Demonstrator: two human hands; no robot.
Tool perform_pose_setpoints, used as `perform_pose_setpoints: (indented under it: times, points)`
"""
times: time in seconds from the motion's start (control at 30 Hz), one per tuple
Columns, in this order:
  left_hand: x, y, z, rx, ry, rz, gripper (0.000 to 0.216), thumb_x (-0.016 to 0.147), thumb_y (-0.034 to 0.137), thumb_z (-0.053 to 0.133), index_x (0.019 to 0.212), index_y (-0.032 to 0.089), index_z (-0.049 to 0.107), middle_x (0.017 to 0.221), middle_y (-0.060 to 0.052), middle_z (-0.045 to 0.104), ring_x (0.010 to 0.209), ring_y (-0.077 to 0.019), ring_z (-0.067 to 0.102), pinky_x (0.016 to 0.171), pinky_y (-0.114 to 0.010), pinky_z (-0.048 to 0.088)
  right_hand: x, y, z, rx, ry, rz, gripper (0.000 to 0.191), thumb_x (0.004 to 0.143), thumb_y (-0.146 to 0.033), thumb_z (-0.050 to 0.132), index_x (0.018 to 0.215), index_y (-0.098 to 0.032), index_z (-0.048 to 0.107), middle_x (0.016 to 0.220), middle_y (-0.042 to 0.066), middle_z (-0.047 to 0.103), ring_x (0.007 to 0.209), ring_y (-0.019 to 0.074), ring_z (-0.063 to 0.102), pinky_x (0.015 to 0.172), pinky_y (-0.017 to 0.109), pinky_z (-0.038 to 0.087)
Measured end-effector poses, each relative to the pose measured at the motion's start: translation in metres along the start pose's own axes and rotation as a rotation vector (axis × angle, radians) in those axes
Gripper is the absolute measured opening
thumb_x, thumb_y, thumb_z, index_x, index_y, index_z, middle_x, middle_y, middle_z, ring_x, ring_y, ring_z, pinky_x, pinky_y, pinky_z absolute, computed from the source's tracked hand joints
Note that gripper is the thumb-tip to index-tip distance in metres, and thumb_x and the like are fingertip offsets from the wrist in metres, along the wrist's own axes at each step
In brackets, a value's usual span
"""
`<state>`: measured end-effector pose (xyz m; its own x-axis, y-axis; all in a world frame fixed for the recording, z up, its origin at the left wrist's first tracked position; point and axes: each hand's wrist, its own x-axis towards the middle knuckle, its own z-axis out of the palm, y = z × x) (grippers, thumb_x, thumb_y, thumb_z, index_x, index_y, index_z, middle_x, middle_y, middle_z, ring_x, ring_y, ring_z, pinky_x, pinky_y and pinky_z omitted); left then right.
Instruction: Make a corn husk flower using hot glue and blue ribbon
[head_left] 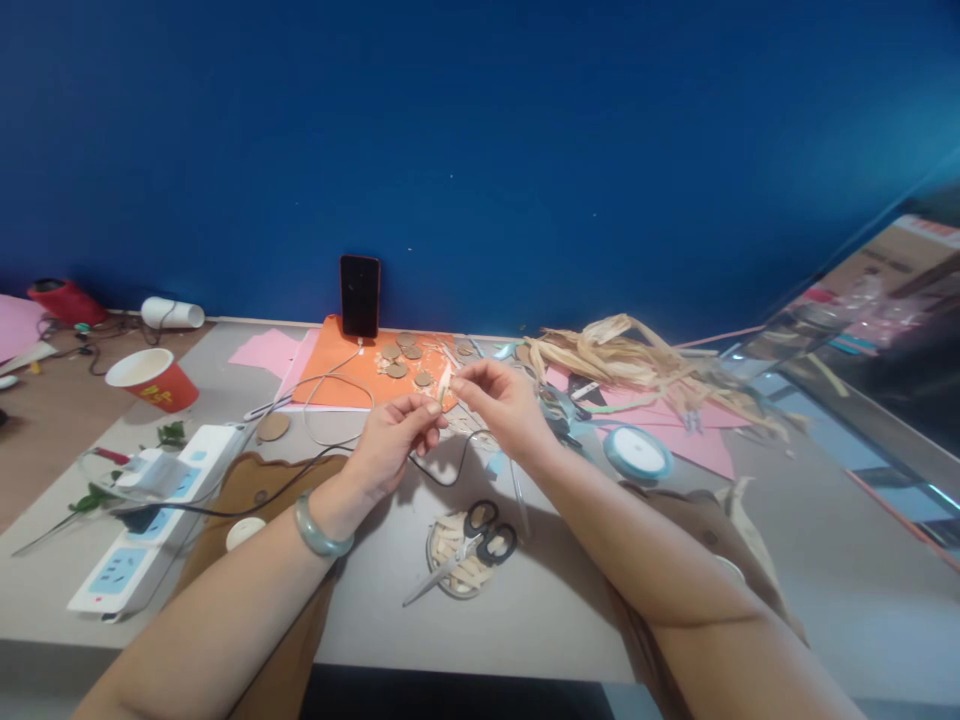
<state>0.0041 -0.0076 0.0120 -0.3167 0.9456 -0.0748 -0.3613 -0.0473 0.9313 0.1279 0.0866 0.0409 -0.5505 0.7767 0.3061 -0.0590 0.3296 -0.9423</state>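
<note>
Above the middle of the table, my left hand (395, 442) and my right hand (501, 405) meet with pinched fingertips. Between them is a small pale strip of dried husk (444, 384), its lower end in my left fingers and its side against my right fingers. Closer to me, a round clear dish (452, 592) holds several cut pale strips (471, 573). A pair of scissors (474, 535) with black handles lies across that dish. Behind my hands, an orange sheet (322, 357) carries several brown discs (396, 369) and pale scraps.
A phone (360, 297) leans on the blue wall. Left are a red paper cup (155, 381), a white power strip (112, 570) and cables. To the right lie dried husks (600, 355), a ribbon spool (637, 452) and pink paper (705, 448).
</note>
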Motion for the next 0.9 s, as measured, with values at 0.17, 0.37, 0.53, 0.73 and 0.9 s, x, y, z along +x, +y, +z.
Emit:
perform_pose_setpoints:
  times: [0.17, 0.37, 0.53, 0.73, 0.9]
  points:
    - [0.001, -0.001, -0.001, -0.021, -0.013, -0.006, 0.026, 0.070, 0.038, 0.073, 0.071, 0.014, 0.063, 0.065, 0.000, 0.063, 0.043, -0.0037, 0.044, 0.040, -0.019, 0.029, 0.001, -0.007, -0.008, -0.272, -0.045, -0.321, 0.012, 0.079, -0.029, 0.065, 0.086, -0.020, 0.066, 0.079, 0.003, 0.066, 0.067, 0.0143, 0.056, 0.070, 0.031, 0.047]
    - [0.000, 0.001, -0.001, -0.038, -0.046, -0.016, 0.027, 0.071, 0.037, 0.073, 0.069, 0.013, 0.062, 0.062, 0.000, 0.061, 0.043, -0.0031, 0.043, 0.039, -0.017, 0.028, 0.005, -0.007, -0.015, -0.407, -0.131, -0.511, 0.007, 0.083, -0.022, 0.062, 0.085, -0.021, 0.069, 0.080, 0.003, 0.067, 0.068, 0.0146, 0.057, 0.075, 0.034, 0.045]
    - [-0.001, 0.001, -0.001, -0.056, -0.079, -0.020, 0.025, 0.072, 0.035, 0.073, 0.069, 0.012, 0.063, 0.065, 0.001, 0.062, 0.044, -0.0020, 0.044, 0.041, -0.016, 0.030, 0.008, -0.005, -0.016, -0.431, -0.148, -0.638, 0.006, 0.084, -0.019, 0.062, 0.085, -0.020, 0.068, 0.077, 0.002, 0.066, 0.066, 0.0133, 0.057, 0.073, 0.033, 0.045]
    - [0.000, 0.001, -0.003, -0.062, -0.116, -0.034, 0.024, 0.072, 0.034, 0.074, 0.070, 0.012, 0.064, 0.065, 0.000, 0.062, 0.045, -0.0019, 0.045, 0.041, -0.016, 0.032, 0.009, -0.005, -0.020, -0.473, -0.186, -0.672, 0.007, 0.085, -0.018, 0.062, 0.089, -0.019, 0.067, 0.082, 0.003, 0.066, 0.068, 0.0129, 0.059, 0.073, 0.032, 0.044]
    - [-0.001, 0.001, -0.003, -0.082, -0.130, -0.038, 0.021, 0.073, 0.031, 0.073, 0.073, 0.011, 0.065, 0.067, -0.001, 0.063, 0.045, -0.0021, 0.046, 0.042, -0.015, 0.033, 0.009, -0.008, -0.023, -0.528, -0.203, -0.674, 0.006, 0.086, -0.019, 0.061, 0.088, -0.019, 0.067, 0.085, 0.004, 0.068, 0.079, 0.0157, 0.061, 0.077, 0.033, 0.043]
